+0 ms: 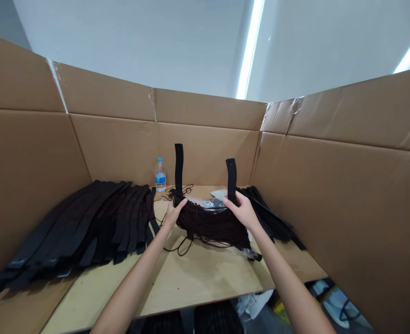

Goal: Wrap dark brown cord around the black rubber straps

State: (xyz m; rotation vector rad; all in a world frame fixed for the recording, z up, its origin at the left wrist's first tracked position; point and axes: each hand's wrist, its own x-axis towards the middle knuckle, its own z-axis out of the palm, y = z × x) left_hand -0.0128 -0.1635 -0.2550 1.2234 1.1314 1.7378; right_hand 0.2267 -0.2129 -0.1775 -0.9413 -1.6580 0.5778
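Observation:
A thick bundle of dark cords (214, 227) hangs between my two hands above the board. My left hand (174, 212) is closed on the bundle's left end, its thumb on top; an upright black strap (179, 167) rises just behind it. At the right end, my right hand (242, 211) pinches a second upright black strap (231, 175) near its base. Loose cord loops dangle below the bundle. Clear plastic wrap (212, 203) shows behind it. Fingers underneath the bundle are hidden.
A large pile of black strips (97, 218) covers the left side, and more black strips (272, 218) lie at right. A water bottle (160, 176) stands at the back. Cardboard walls (347, 199) enclose the wooden board (205, 273). Crumpled white plastic (253, 304) sits below its front edge.

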